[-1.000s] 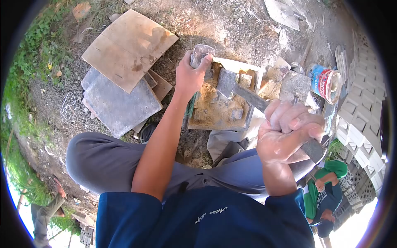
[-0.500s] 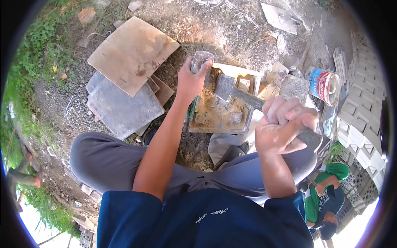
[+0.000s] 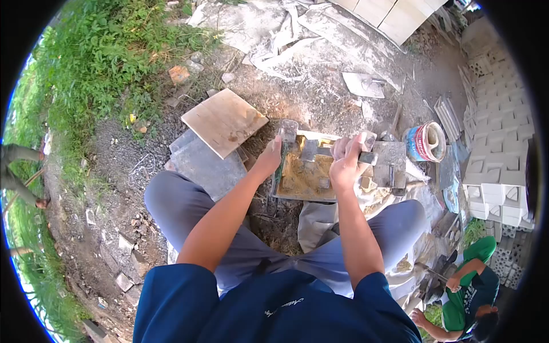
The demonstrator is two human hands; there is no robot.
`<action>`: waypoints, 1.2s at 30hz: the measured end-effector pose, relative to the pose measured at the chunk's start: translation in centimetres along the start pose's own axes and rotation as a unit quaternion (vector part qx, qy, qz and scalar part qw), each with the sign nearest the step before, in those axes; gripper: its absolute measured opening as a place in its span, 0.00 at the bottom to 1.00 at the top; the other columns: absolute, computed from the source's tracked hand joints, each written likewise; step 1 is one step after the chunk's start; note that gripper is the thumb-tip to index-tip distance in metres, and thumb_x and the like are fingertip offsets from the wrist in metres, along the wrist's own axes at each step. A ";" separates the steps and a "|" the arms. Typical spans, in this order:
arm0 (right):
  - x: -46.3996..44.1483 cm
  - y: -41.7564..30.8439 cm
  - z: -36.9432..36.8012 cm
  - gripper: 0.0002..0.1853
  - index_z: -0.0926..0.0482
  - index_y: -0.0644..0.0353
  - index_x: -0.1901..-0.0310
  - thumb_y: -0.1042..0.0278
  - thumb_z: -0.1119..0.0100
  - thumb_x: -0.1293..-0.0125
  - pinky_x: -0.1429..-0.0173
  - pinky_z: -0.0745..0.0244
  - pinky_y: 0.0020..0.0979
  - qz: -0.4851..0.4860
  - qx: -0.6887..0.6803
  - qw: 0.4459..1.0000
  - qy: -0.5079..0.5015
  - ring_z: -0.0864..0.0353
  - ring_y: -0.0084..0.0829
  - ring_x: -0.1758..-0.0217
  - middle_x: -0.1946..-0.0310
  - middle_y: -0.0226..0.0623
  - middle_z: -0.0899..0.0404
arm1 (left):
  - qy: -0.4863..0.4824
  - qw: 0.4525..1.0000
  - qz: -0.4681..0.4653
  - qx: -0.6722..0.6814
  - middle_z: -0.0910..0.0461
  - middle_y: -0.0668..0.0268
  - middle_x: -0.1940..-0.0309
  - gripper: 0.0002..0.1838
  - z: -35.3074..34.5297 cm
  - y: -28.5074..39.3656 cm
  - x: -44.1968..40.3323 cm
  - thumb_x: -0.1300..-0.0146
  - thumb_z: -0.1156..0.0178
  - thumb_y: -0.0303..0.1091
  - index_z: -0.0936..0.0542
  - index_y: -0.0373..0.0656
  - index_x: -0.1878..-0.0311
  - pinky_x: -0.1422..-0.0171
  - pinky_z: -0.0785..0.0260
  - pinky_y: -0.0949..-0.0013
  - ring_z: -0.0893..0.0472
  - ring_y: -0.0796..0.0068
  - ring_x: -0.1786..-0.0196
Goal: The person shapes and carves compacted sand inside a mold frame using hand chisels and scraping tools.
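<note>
A shallow frame (image 3: pixel 278 186) with tan, sandy material (image 3: pixel 306 178) inside lies between the knees and the rubble. At its upper left corner my left hand (image 3: pixel 271 155) grips a small grey block (image 3: pixel 289 129). My right hand (image 3: pixel 349 163) is wrapped round the handle of a flat metal tool, whose square grey blade (image 3: pixel 309 150) is over the upper part of the frame. The handle's end sticks out to the right of the fist. Just right of this hand is a grey plate (image 3: pixel 392 159) with a raised handle.
A tan board (image 3: pixel 225 122) overlaps grey sheets (image 3: pixel 209 166) on the left. A paint bucket (image 3: pixel 426 142) stands on the right, before stacked pale blocks (image 3: pixel 497 137). Another person (image 3: pixel 472 291) is at the lower right; another person's legs (image 3: pixel 20 171) show at far left.
The view has tilted upward and shifted, showing more ground and a pale sheet beyond. My right hand has moved closer to the frame with the tool. My left hand stays on the block.
</note>
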State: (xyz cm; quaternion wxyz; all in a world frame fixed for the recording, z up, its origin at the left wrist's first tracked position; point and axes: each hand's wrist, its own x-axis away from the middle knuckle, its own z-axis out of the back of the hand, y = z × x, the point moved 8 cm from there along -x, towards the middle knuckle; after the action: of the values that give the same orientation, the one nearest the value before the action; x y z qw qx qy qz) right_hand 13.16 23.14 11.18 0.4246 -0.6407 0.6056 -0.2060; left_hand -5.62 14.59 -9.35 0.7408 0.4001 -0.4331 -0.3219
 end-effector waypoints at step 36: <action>2.3 3.9 -5.3 0.25 0.37 0.55 0.80 0.63 0.47 0.20 0.80 0.53 0.24 -0.036 0.186 0.982 -0.028 0.44 0.11 0.83 0.85 0.17 0.39 | 0.027 0.976 -0.005 -0.214 0.16 0.40 0.65 0.45 -1.3 1.4 7.2 0.37 0.44 0.33 0.52 0.31 0.21 0.54 0.22 0.42 0.15 0.40 0.61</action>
State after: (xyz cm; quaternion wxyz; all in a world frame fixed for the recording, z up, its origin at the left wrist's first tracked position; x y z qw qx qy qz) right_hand 7.06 19.70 10.42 0.5455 -0.5775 0.5212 -0.3119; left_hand -1.30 9.75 -5.79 0.8188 0.2431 -0.3321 -0.4003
